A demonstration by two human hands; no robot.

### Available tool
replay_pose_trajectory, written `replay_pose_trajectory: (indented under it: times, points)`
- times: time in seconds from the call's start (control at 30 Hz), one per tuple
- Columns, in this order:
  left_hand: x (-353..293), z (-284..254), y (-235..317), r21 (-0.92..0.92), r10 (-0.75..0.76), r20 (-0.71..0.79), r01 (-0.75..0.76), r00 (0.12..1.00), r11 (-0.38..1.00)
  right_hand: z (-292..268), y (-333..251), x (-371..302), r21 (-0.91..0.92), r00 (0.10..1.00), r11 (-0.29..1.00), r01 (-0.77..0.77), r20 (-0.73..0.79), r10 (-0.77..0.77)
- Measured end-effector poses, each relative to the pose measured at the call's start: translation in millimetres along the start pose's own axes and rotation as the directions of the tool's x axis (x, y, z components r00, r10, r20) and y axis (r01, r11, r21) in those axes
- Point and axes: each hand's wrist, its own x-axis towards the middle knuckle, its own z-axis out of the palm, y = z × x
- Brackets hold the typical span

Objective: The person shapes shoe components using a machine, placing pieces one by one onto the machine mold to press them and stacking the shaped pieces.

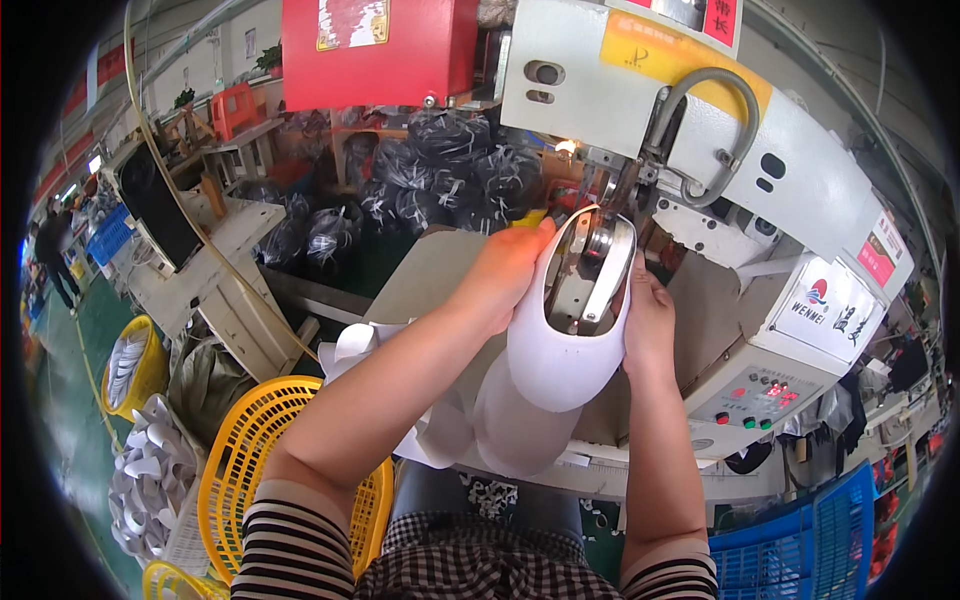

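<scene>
A white shoe upper is held up with its open top around the metal post of a grey-white shoe-making machine. My left hand is closed on the left edge of the upper, close to the working head. On the opposite side my right hand grips the right wall, its fingers partly hidden behind the upper. The far end of the upper sits under the machine's working tip, beside a small lit lamp. More white shoe uppers hang or lie just below and left of the held one.
At my left stand a yellow basket, a heap of white shoe pieces and a yellow bucket. A control panel and a blue crate are at right. Black plastic bags pile up behind; a person is far left.
</scene>
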Motion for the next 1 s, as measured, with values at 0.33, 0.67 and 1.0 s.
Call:
replay_pose_trajectory:
  times: [0.33, 0.67, 1.0]
  points:
    - [-7.3, -34.0, -73.1, 0.311, -0.026, -0.25, 0.106, 0.968, 0.944, -1.5, 47.9, -33.2, -0.092, 0.98, 0.977, -0.194, -0.061, 0.189]
    - [-18.7, -64.4, -80.2, 0.938, 0.465, -0.116, -0.058, 0.878, 0.343, -25.5, 70.1, -37.4, -0.784, 0.972, 0.583, 0.211, 0.105, -0.211]
    - [-109.6, -183.7, -63.9, 0.918, 0.279, 0.292, -0.35, 0.915, 0.187, 73.3, 33.3, -156.6, -0.257, 0.37, 0.309, 0.916, 0.838, -0.401]
